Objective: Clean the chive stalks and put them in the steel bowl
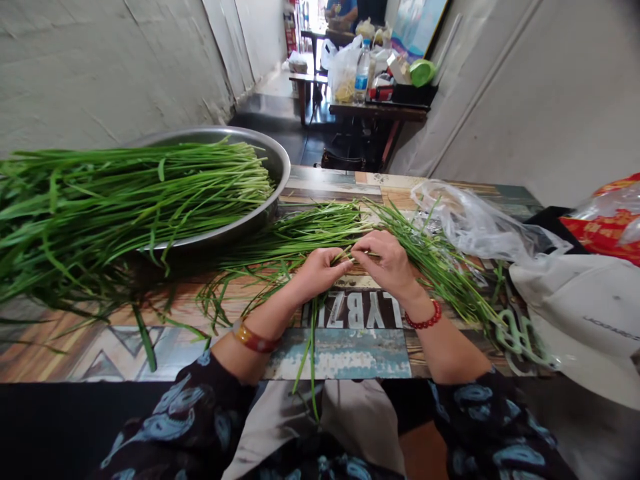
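Head view: at centre frame, the left hand (323,272) pinches green stalks (313,333); the right hand (387,262) nips their ends tightly.

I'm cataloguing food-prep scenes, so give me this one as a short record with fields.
Left hand: pinching thin stems; long green blades hang below it
Right hand: close beside the left, seemingly pinching the same stems
Bowl: metal, at the left, heaped with long greens
Table: patterned top; loose bunches lie beyond the hands and to the right
Right side: plastic bag, green-handled scissors, pale cap
Background: bottle on another table
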Motion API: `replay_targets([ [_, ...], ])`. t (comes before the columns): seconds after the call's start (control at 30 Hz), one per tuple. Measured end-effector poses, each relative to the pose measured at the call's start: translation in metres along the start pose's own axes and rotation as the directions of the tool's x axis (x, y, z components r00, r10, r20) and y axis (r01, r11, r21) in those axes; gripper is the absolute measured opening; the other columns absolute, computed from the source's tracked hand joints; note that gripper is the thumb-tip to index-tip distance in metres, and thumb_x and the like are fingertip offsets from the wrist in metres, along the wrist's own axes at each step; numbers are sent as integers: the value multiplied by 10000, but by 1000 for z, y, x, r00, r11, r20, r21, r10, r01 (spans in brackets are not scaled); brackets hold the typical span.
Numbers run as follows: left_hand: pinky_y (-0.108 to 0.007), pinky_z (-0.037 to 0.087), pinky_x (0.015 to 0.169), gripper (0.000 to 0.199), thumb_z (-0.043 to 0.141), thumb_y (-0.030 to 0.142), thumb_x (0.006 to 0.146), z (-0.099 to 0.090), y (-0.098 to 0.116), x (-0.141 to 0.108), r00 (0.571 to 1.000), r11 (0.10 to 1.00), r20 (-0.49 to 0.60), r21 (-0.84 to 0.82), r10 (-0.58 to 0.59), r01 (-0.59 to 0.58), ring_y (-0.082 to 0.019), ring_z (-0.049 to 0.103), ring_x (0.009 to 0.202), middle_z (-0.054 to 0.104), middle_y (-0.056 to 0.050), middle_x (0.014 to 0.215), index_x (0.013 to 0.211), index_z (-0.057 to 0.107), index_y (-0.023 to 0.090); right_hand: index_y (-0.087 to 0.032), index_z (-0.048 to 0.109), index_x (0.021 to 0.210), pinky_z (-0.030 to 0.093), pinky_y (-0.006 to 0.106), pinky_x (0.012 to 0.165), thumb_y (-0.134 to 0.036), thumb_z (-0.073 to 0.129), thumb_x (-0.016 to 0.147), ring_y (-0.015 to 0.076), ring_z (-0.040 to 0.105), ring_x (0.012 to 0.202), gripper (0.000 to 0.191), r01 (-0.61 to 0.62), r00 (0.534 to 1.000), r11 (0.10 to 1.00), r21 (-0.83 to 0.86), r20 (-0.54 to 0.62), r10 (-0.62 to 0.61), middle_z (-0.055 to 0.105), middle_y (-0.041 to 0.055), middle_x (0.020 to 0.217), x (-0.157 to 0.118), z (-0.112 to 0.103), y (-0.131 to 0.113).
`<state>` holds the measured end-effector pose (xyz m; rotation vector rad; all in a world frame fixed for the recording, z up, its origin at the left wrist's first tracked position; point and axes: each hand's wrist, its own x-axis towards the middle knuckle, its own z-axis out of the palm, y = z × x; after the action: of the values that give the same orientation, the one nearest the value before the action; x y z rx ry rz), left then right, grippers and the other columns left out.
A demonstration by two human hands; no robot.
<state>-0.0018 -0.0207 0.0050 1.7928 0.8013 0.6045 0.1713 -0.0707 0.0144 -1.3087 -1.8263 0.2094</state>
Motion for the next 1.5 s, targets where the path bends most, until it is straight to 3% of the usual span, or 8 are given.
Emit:
replay_targets([
  [0.13, -247, 270, 585, 383, 513, 453, 872, 1, 2, 0, 999, 999, 10, 19, 34, -35, -99, 334, 602, 391, 35, 601, 618, 453, 172, -226, 618, 754, 462, 320, 762, -310, 582, 887, 171, 569, 749, 161, -171, 981, 967, 187, -60, 185, 639, 20, 766, -1, 8, 5],
  [0.33, -258, 353, 652, 363, 489, 458, 884, -1, 3, -1, 996, 999, -87, -51, 8, -13, -133, 445, 678, 504, -1, 651, 690, 577, 165, -228, 548, 800, 419, 258, 610, -453, 543, 893, 129, 471, 633, 244, -346, 787, 749, 565, -260, 560, 525, -17, 715, 0, -7, 38],
  [0.47, -242, 371, 623, 335, 493, 459, 896, -2, 3, -1, 982, 985, -183, -170, -51, 20, -122, 442, 638, 483, 14, 628, 734, 567, 176, -221, 560, 695, 429, 294, 670, -442, 509, 920, 154, 500, 668, 320, -364, 889, 899, 246, -198, 414, 542, 5, 688, 0, -24, 52],
  [0.57, -236, 411, 632, 298, 505, 441, 901, -2, 2, 0, 981, 945, -184, -326, -63, -1, -108, 500, 623, 530, 11, 666, 773, 539, 174, -208, 628, 791, 441, 308, 711, -286, 589, 857, 163, 533, 716, 110, -288, 955, 958, -13, -81, 286, 600, 24, 791, -3, -23, 56],
  [0.8, -220, 175, 450, 257, 617, 427, 841, -3, 0, 3, 952, 912, -281, -411, -123, -3, -58, 224, 453, 303, 89, 546, 840, 559, 176, -210, 675, 791, 436, 321, 752, -233, 680, 807, 183, 562, 789, 28, -148, 966, 969, -195, 179, 184, 616, 34, 810, -9, -4, 60],
  [1.13, -240, 388, 643, 412, 615, 528, 817, -4, -2, 3, 963, 977, -261, -213, -66, 9, -136, 520, 680, 580, 5, 630, 913, 726, 143, -210, 676, 850, 457, 275, 634, -336, 609, 851, 145, 584, 692, 143, -288, 957, 923, 257, 52, 284, 685, 18, 826, -2, -10, 25],
  [1.3, -229, 327, 615, 367, 658, 484, 776, -2, -1, 1, 996, 991, -83, -134, -28, 17, -103, 437, 642, 524, 17, 643, 704, 654, 124, -207, 679, 834, 477, 282, 663, -330, 640, 826, 158, 618, 732, 129, -277, 960, 914, 296, 53, 274, 697, 29, 824, -2, -2, 16],
  [1.5, -237, 268, 582, 370, 626, 446, 797, -3, -2, 1, 986, 999, -167, -48, -9, 1, -91, 352, 606, 405, 35, 594, 601, 545, 143, -198, 668, 872, 460, 286, 655, -385, 616, 858, 149, 579, 673, 195, -357, 894, 899, 254, -186, 408, 668, 14, 773, -2, -9, 38],
])
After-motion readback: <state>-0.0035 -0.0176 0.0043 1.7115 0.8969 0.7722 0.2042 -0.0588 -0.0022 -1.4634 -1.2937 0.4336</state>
